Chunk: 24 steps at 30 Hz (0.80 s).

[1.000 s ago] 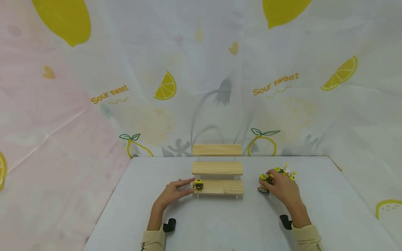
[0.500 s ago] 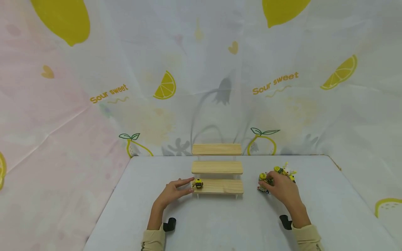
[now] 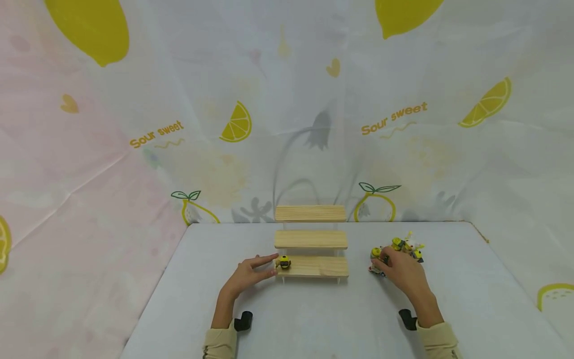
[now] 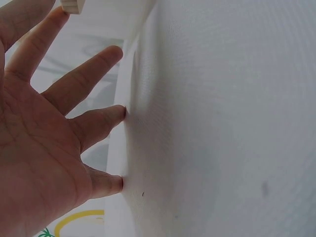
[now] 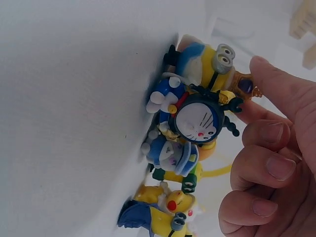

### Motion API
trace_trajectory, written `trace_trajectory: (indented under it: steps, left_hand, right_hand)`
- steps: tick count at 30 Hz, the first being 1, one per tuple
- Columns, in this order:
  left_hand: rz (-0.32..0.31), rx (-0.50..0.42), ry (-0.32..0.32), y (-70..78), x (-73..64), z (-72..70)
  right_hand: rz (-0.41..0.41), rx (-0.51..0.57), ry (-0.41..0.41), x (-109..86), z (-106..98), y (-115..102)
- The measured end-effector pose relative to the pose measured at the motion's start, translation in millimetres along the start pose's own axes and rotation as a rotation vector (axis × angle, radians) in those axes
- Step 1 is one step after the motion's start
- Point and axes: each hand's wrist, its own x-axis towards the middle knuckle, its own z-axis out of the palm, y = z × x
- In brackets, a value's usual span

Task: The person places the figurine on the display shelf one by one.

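Observation:
My left hand (image 3: 245,275) reaches to the left end of the lowest wooden shelf (image 3: 314,267), its fingers spread. One fingertip touches the shelf's end in the left wrist view. Just beyond these fingers, a small yellow and dark toy figure (image 3: 284,262) stands on that shelf. On the right, my right hand (image 3: 403,269) is among a cluster of toy figures. In the right wrist view, its thumb and forefinger pinch the brown crown of a Minion figure (image 5: 200,61); the other fingers are curled. A dark-hooded Doraemon figure (image 5: 197,121) stands close beside it, partly covering it.
The middle shelf (image 3: 311,240) and top shelf (image 3: 310,213) rise behind the lowest one. A blue-capped figure (image 5: 173,155) and a blue-skirted Minion (image 5: 163,219) stand in the cluster. A lemon-print cloth (image 3: 305,164) hangs behind the white table (image 3: 309,319).
The right hand's fingertips have drawn slightly closer together over the figures. The left hand and the figure on the shelf stay in place.

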Motion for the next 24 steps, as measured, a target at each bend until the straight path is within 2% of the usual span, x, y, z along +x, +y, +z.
trace_trajectory:
  steps: [11,24]
  left_hand:
    - [0.006,0.0,0.002,0.3,-0.5,0.1]
    - [0.0,0.006,0.008,1.2,-0.7,0.4]
  right_hand:
    - [0.008,0.016,-0.003,-0.5,0,0]
    - [-0.028,0.096,0.053,-3.6,-18,-16]
